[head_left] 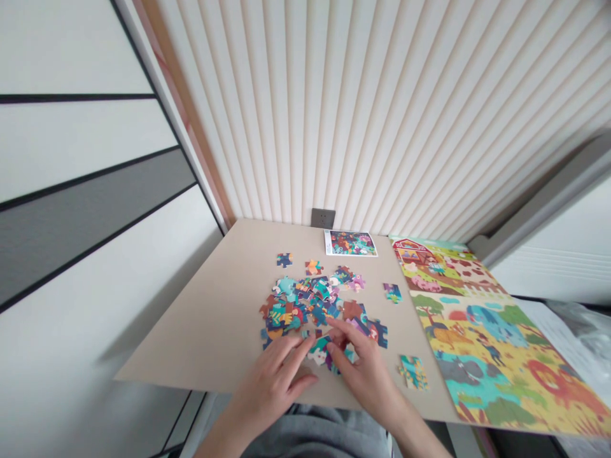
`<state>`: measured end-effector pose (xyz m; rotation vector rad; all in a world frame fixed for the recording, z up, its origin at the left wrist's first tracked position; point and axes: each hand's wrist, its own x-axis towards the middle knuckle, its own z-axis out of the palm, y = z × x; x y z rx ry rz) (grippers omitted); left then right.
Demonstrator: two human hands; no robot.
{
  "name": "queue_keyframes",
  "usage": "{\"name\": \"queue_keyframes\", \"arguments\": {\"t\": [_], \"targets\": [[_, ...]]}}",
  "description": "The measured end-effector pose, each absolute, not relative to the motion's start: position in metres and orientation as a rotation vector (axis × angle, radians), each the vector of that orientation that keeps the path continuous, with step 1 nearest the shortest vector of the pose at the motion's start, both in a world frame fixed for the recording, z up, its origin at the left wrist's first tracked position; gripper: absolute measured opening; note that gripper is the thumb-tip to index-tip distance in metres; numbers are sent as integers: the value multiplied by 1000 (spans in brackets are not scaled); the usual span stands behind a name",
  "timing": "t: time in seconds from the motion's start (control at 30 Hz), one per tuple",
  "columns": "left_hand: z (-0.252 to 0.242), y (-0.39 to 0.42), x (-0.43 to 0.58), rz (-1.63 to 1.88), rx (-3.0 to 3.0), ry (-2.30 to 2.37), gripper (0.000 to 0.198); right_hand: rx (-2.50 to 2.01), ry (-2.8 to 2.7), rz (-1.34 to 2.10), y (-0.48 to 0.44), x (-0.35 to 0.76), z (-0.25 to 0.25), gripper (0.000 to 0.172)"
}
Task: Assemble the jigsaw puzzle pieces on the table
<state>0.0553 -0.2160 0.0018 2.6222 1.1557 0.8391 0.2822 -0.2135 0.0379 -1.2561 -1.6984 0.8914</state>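
A heap of colourful jigsaw pieces [310, 299] lies in the middle of a beige table [214, 318]. My left hand [274, 381] rests at the heap's near edge, fingers stretched out over the pieces. My right hand [363, 369] lies beside it, fingers spread and touching a small cluster of pieces [324, 353] between the two hands. Neither hand grips anything that I can see. A few joined pieces [413, 372] sit to the right of my right hand.
A small reference picture card [350, 242] lies at the table's far edge below a wall socket [323, 217]. A large animal-print board [482, 337] covers the right side. Single pieces [284, 259] [392, 292] lie apart. A ribbed wall stands behind.
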Motion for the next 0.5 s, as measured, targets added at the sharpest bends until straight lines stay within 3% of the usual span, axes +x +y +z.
{"name": "queue_keyframes", "arguments": {"t": [0.2, 0.5], "targets": [[7, -212, 59, 792, 2655, 1139, 48, -1197, -1926, 1057, -202, 294, 58, 50], [5, -207, 61, 810, 2693, 1153, 37, -1186, -1857, 1002, -205, 287, 33, 42]]}}
